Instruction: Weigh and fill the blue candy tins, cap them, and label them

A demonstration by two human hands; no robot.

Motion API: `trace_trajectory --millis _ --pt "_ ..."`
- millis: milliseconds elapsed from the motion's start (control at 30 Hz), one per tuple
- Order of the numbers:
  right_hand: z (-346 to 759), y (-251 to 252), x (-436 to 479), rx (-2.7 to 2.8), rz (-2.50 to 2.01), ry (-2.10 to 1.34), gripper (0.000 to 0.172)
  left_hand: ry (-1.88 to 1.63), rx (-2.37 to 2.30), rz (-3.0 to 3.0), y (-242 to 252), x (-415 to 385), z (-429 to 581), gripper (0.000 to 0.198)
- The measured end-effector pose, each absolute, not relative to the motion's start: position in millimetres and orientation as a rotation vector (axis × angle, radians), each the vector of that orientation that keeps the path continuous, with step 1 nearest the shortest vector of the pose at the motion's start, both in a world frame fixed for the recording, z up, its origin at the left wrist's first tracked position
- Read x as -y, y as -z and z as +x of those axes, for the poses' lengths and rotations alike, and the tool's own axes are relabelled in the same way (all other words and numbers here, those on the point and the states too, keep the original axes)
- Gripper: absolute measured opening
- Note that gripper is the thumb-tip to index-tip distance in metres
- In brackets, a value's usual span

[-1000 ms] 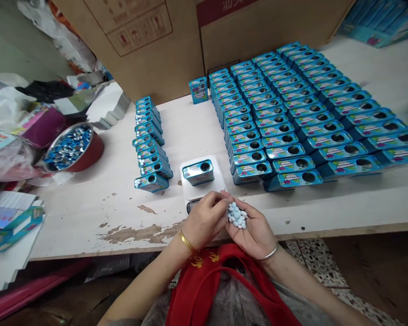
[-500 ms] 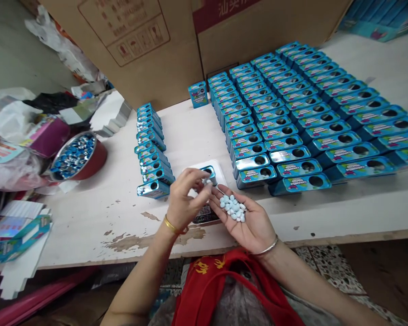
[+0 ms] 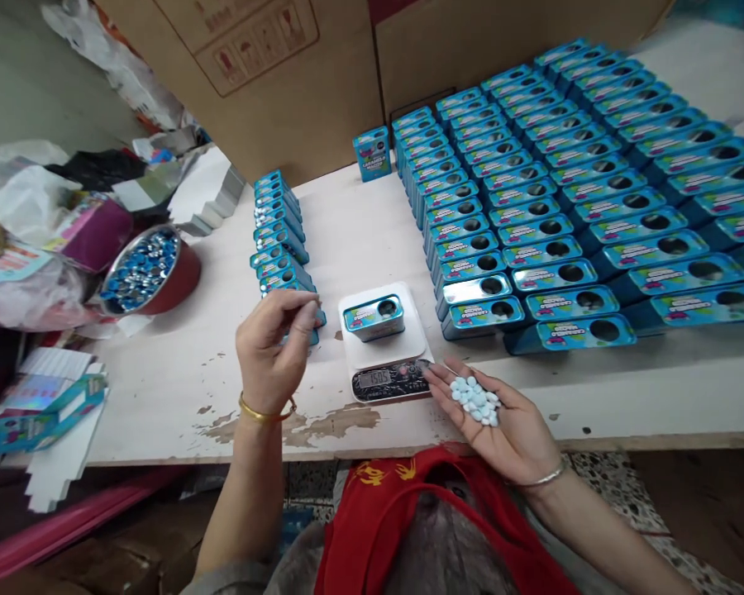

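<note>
- At the far left, plastic bags and a purple box lie heaped; flattened printed cartons are stacked nearer me.
- Beside the heap, a red bowl contains shiny blue and silver pieces.
- Next right, a short row of blue tins runs away from me; small white tablets rest on the left ends of several tops.
- My left hand, gold bangle at the wrist, is raised before the near end of that row and partly hides it. Fingers are curled, thumb tip close to the index; I cannot tell whether they meet or pinch anything.
- Right of it, a single blue tin sits on the white scale, its dark round opening at the right end. Digits show on the display.
- Behind, one upright tin stands near the large cardboard box.
- Just right of the scale, my right hand is palm up, fingers extended and loosely cupped, bearing a small pile of pale blue tablets.
- Furthest right, a large block of blue tins stands in close columns, round openings uppermost.
</note>
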State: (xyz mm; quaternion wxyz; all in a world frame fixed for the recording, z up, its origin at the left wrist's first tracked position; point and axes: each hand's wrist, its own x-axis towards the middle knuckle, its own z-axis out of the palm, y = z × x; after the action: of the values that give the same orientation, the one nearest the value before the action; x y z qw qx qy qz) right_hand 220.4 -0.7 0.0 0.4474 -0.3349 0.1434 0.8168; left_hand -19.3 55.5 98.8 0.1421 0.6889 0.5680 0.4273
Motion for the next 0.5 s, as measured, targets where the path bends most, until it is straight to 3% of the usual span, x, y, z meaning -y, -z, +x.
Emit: trace_trajectory --millis 500 --pt "235 -4 17 -0.376 -0.948 -1.982 0.036 -1.285 -1.756 1.678 -65 -23 -42 0.012"
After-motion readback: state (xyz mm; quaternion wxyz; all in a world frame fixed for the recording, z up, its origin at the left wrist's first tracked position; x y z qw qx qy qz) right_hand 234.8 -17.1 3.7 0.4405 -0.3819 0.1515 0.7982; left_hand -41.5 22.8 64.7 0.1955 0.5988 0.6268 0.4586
